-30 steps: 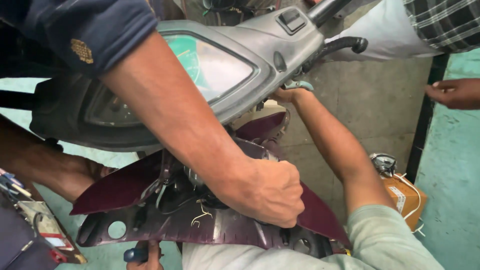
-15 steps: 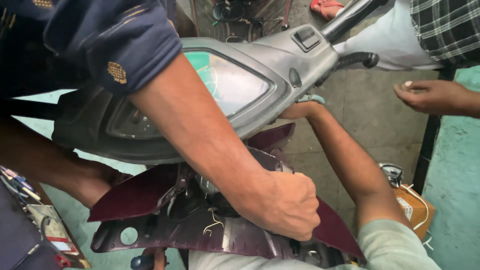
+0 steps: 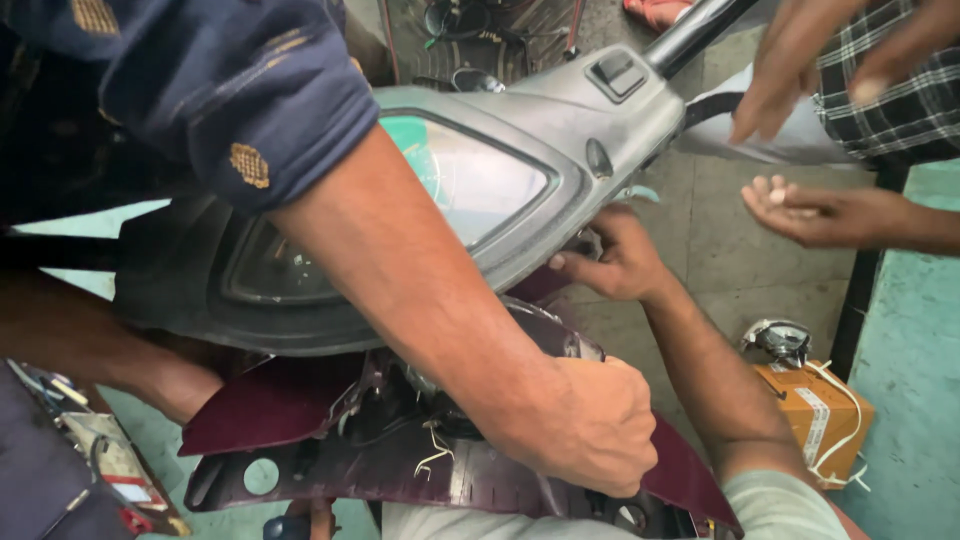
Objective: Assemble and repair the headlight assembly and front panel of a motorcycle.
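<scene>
A scooter's grey handlebar cover (image 3: 560,120) with its clear instrument window (image 3: 460,185) fills the middle. My right hand (image 3: 620,262) reaches up from the lower right in a pale green sleeve. Its fingers are curled under the cover's lower edge. A co-worker's arm in a dark blue sleeve crosses from the upper left. That fist (image 3: 590,430) is clenched on something inside the opened maroon front panel (image 3: 280,400), among loose wires. At the bottom edge a sliver of a hand (image 3: 312,518), likely my left, shows beside a dark blue handle. Its grip is hidden.
Another bare forearm (image 3: 110,350) comes from the left and passes under the cover. A person in a plaid shirt holds two hands (image 3: 820,210) out at the upper right. An orange box (image 3: 810,410) with white cord and a small chrome part lies on the floor. Tools lie lower left.
The view has drawn closer to the scooter. The plaid-shirted person's hands have come further in at the upper right. My right hand and the co-worker's fist stay where they were.
</scene>
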